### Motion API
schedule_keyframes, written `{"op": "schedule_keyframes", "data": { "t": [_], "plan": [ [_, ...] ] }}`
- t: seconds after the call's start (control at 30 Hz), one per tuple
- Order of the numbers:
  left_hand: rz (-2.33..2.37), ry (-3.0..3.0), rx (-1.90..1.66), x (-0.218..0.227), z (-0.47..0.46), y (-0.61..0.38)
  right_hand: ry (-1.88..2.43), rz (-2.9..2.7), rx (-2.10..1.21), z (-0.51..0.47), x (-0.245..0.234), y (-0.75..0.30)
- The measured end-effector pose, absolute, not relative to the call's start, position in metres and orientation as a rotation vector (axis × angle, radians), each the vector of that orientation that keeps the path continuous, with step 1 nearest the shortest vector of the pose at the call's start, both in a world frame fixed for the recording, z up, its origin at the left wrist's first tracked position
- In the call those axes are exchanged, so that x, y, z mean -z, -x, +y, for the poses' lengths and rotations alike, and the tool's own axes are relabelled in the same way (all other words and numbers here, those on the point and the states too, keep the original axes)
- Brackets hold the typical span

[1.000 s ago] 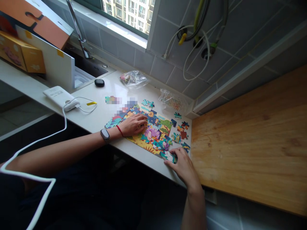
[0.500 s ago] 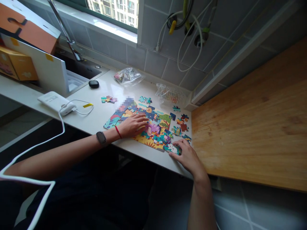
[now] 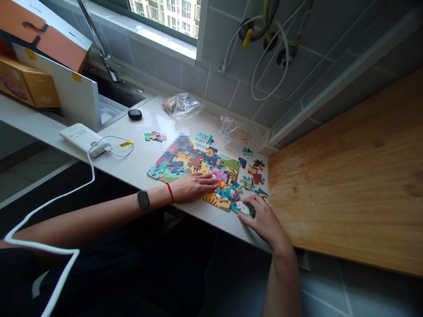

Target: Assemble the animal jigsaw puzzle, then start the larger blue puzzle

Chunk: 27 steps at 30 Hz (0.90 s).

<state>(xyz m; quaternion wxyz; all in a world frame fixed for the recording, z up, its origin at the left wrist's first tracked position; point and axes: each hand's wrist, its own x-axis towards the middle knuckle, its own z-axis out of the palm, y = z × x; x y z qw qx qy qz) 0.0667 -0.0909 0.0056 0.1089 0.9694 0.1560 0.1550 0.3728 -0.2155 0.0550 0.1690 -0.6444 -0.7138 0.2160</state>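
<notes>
A colourful jigsaw puzzle, partly put together, lies on a white counter. My left hand rests flat on the puzzle's near edge with fingers stretched out, a watch and red string at its wrist. My right hand is at the puzzle's near right corner, its fingers curled on a teal and white puzzle piece. Several loose pieces lie to the right of the puzzle, and a few more loose pieces lie at its far left.
A wooden board adjoins the counter on the right. Two clear plastic bags lie by the tiled wall. A white power bank with a cable, a small black case, a sink and orange boxes are at left.
My left hand slid from the middle of the puzzle back to its near edge. My right hand stayed on the piece at the near right corner. The view shifted slightly.
</notes>
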Motion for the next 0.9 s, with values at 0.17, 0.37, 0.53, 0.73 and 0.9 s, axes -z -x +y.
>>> {"op": "schedule_keyframes", "data": {
  "t": [0.17,0.37,0.53,0.73,0.9],
  "plan": [
    [0.421,-2.806,-0.499,-0.008,-0.096,-0.082,1.854,-2.032,-0.585,-0.217,-0.058,-0.380],
    [0.432,-2.777,-0.412,-0.011,-0.095,-0.091,1.895,-2.041,-0.557,-0.219,-0.064,-0.381],
    [0.474,-2.766,-0.383,-0.019,-0.100,-0.095,1.980,-2.047,-0.488,-0.223,-0.071,-0.383],
    [0.624,-2.732,-0.524,-0.027,-0.113,-0.061,2.000,-2.000,-0.329,-0.239,-0.088,-0.400],
    [0.735,-2.677,-0.573,-0.013,-0.114,-0.009,1.821,-2.038,-0.364,-0.230,-0.092,-0.363]
  ]
}}
